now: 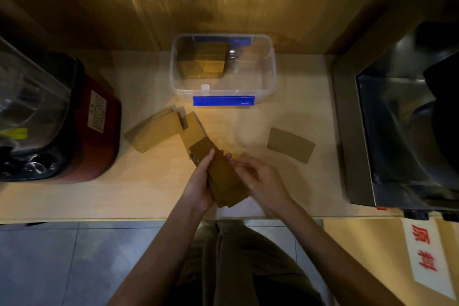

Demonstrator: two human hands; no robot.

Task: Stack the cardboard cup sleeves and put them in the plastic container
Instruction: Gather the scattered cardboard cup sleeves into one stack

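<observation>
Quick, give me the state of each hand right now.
Left hand: closed on the stack of sleeves, gripping its left edge.
Right hand: blurred, fingers against the stack's right side; grip cannot be told.

You're at a drinks shop's prep table [74, 196]: a red-based blender [82, 117] on the left, steel machine [397, 112] on the right, cup sleeves [159, 131] lying loose between them

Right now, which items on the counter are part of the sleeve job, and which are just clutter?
Job:
held sleeve stack, in left hand and right hand
loose sleeves
single sleeve
plastic container, part-filled with sleeves

Lying about:
red appliance
steel machine
</observation>
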